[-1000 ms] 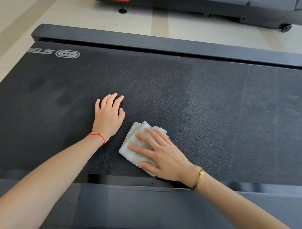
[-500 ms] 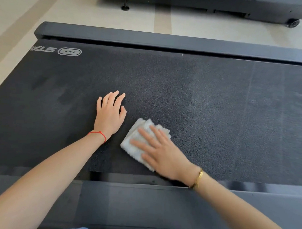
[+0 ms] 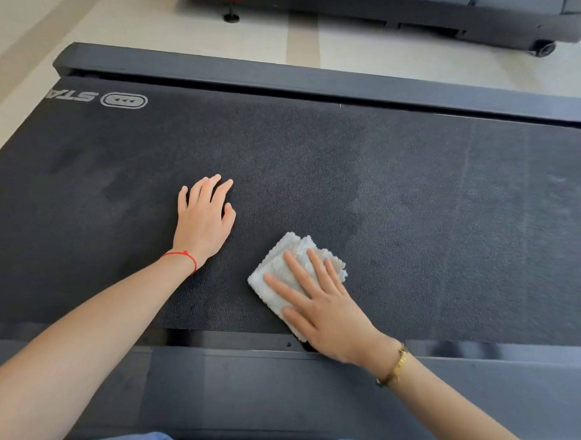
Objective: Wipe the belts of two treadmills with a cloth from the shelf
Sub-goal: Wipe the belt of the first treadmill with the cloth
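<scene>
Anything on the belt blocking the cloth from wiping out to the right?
Nothing visible. The right hand presses the cloth flat near the belt's near edge, and the belt to its right is bare. The left hand rests on the belt on the cloth's other side, apart from it.

both hands on belt [image 3: 414, 207]: left hand [image 3: 201, 225] flat, left of cloth [image 3: 280, 272] (right hand [image 3: 325, 311] on it). second treadmill [image 3: 388, 9] behind.

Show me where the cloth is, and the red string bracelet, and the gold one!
cloth [image 3: 277, 262]: head view, its bare top corner.
red string bracelet [image 3: 182, 255]: head view, middle of the string.
gold bracelet [image 3: 396, 366]: head view, its outer band.
</scene>
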Available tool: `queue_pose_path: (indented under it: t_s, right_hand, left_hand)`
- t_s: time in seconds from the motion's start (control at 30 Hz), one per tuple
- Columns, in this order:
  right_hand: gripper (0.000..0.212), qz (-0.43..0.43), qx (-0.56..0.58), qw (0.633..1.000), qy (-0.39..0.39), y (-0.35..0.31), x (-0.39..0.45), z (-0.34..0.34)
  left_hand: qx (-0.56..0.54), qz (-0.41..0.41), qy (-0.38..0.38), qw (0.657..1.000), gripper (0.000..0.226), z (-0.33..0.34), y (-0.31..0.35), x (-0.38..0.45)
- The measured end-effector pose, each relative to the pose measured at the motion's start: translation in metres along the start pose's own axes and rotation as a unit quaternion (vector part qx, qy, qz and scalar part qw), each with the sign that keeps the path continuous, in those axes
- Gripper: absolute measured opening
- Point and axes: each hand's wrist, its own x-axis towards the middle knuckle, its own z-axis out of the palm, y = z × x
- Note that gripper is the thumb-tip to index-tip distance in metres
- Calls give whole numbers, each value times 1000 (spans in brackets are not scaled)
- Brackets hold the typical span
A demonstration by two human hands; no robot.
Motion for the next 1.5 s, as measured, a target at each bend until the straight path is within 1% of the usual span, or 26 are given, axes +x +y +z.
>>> queue_pose_path:
  t_s: [0.07,0.1,0.17,0.27,0.3,0.37,0.43,0.5,0.57,0.63,0.73,0.87,1.0,1.17,1.23,1.37,1.43,1.5]
  right_hand:
    - [51,-9,-6,1000,1,11,-5,0]
    - [52,1,-10,1000,4,21,-2,-2]
    - [52,64,-17,997,26,48,13,-11]
    - [51,197,-2,980,39,84,42,-28]
    - [51,220,6,975,34,88,50,-30]
    - [51,227,19,973,29,81,57,-29]
    - [51,186,8,982,29,61,50,-22]
    - [51,118,-15,993,27,33,34,-13]
    - [51,48,-7,999,11,7,17,-6]
    - [51,-4,4,1000,-11,-11,5,1]
    - [50,-38,2,999,-29,-17,5,0]
    - [50,-89,-27,995,-43,-35,26,-3]
    - [50,-99,-29,994,-30,-46,33,1]
    - [53,-60,-7,998,-11,-13,15,2]
    - [54,-5,3,1000,4,14,17,-4]
    - [53,153,-1,988,26,63,36,-20]
    - [52,195,4,980,32,61,44,-21]
    - [52,183,5,983,26,45,42,-16]
  left_hand:
    - [-1,3,-1,1000,48,0,0,-1]
    - [0,3,-2,1000,48,-1,-1,-1]
    - [2,4,-7,1000,48,-1,0,-1]
    - [3,4,-11,1000,49,-1,-1,-1]
    - [3,5,-10,1000,49,-1,-1,-1]
    - [2,6,-9,1000,49,-1,-1,0]
    - [0,5,-6,1000,48,0,-1,0]
    - [1,5,-1,1000,48,1,-1,0]
    - [2,6,4,1000,48,2,-2,-1]
    - [-1,5,7,1000,48,2,-2,-1]
    - [0,3,8,1000,47,3,-2,-1]
    - [4,5,10,1000,47,1,0,-1]
    - [1,8,7,1000,48,0,-1,-2]
    - [-10,7,5,1000,48,1,-1,-2]
    - [-8,7,4,1000,48,1,-2,-2]
    - [-9,7,-1,1000,48,2,-2,-1]
    - [-12,6,-1,1000,48,2,-3,-1]
    - [-10,4,-1,1000,48,2,-2,-1]
